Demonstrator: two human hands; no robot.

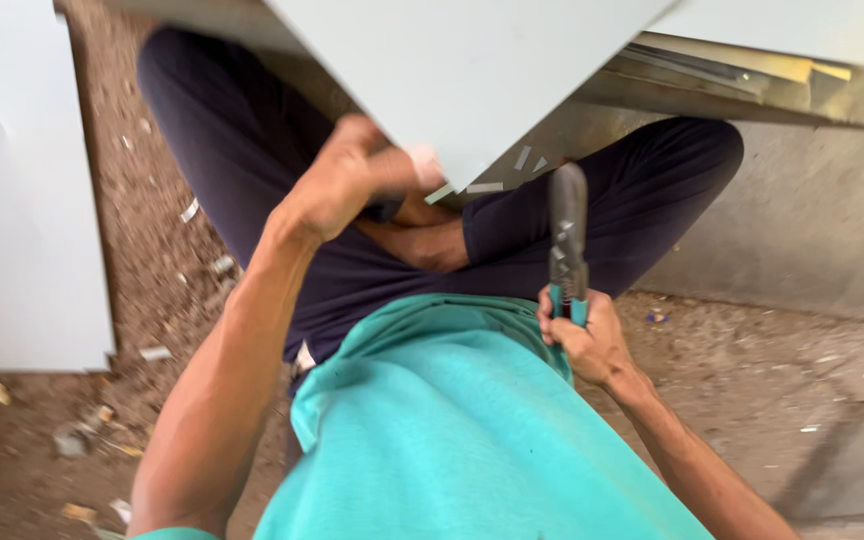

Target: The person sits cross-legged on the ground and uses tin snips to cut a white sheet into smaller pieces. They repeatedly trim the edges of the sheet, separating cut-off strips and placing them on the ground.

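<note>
Gripping the pale panel (472, 70) at its lower corner, left hand (337, 180) closed; right hand (587, 340) clenched on pliers (568, 240) just beside: blurred view, fingers risk pinching

Left hand (352, 180): raised far, fingers curled closed, wrist bent.
Right hand (584, 340): near the torso, fist clenched, forearm angled right.
</note>
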